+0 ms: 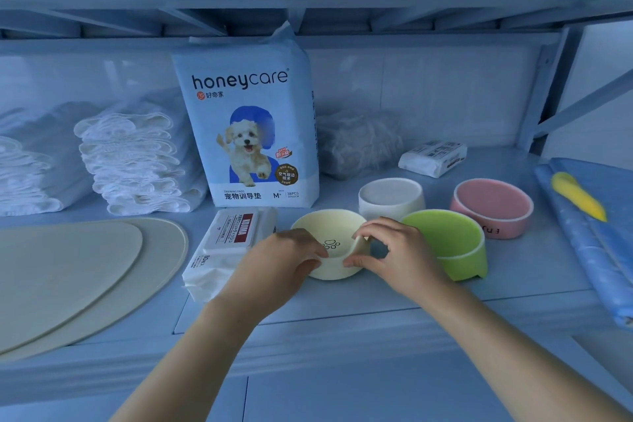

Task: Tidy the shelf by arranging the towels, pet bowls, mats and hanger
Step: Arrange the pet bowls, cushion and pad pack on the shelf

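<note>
I have both hands on the yellow bowl [330, 243]: left hand [281, 259] and right hand [394, 255] pinching its near rim, beside the green bowl [448, 240].

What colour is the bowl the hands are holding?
The bowl is pale yellow, paw print inside; head view.

The head camera looks forward and down, close onto the shelf [342, 305] from its front.
</note>
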The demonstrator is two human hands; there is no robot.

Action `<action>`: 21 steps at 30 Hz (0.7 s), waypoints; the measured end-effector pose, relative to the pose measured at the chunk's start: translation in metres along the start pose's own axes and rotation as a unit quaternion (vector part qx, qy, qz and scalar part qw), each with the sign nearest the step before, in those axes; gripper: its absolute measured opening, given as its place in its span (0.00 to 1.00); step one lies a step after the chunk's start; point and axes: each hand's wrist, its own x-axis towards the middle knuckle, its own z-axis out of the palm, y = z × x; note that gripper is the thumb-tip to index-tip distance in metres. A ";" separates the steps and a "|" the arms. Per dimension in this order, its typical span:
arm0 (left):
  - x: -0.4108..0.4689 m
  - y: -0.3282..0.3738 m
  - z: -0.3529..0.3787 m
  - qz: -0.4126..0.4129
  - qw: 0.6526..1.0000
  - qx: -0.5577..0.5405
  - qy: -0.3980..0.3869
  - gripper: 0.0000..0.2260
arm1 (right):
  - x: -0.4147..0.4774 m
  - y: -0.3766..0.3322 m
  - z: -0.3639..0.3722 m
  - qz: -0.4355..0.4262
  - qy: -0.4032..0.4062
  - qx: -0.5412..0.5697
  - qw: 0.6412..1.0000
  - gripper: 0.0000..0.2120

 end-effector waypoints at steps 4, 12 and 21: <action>-0.007 -0.001 0.008 0.032 0.999 0.025 0.028 0.09 | -0.010 -0.003 0.004 0.009 -0.017 0.005 1.000 0.18; -0.017 -0.007 0.016 0.022 0.989 0.096 0.110 0.19 | -0.019 -0.006 0.008 0.001 0.020 -0.036 0.999 0.14; -0.022 -0.005 0.022 0.028 0.979 0.130 0.157 0.17 | -0.022 -0.012 0.007 0.012 0.028 -0.029 0.999 0.15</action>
